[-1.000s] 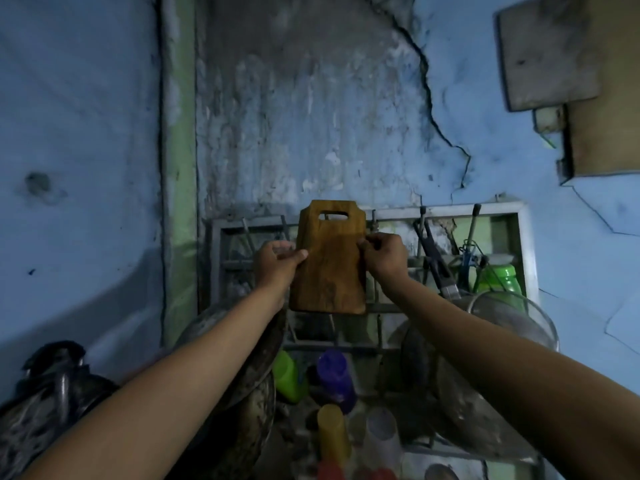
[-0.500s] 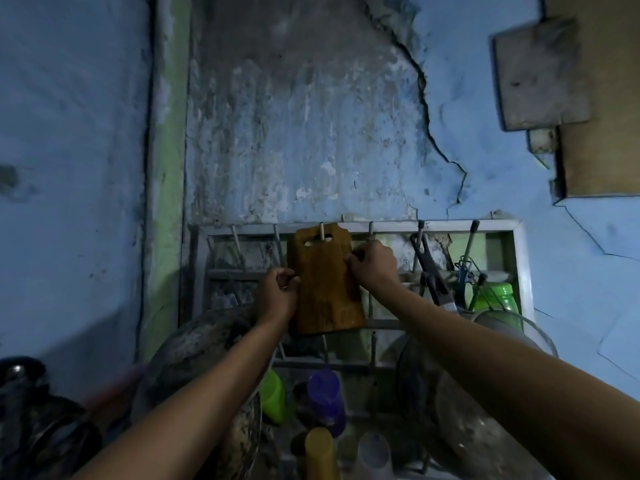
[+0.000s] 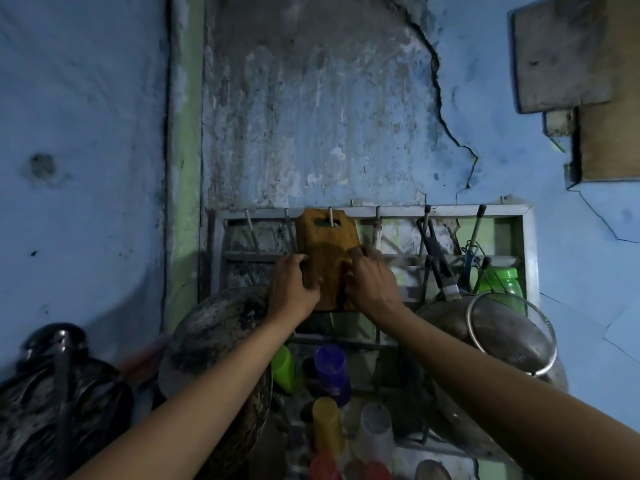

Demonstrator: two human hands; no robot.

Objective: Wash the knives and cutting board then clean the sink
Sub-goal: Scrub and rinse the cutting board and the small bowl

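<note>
- Pan (image 3: 214, 344) leans at the rack's (image 3: 528, 237) left end.
- Left hand (image 3: 294, 289) grips the board's (image 3: 327, 244) left edge.
- Board hangs by its handle slot on a rack peg (image 3: 331, 216).
- Right hand (image 3: 370, 282) holds its right edge.
- Strainer (image 3: 512, 334) far right.

A wall-mounted metal rack (image 3: 526, 237) with upright pegs carries the things. A wooden cutting board (image 3: 327, 244) hangs on one peg through its handle slot. To the right, tongs (image 3: 437, 261) hang from another peg, beside a green bottle (image 3: 504, 280). On the lower rails stand upturned cups: green (image 3: 284, 368), purple (image 3: 330, 370), yellow (image 3: 327, 424).
</note>
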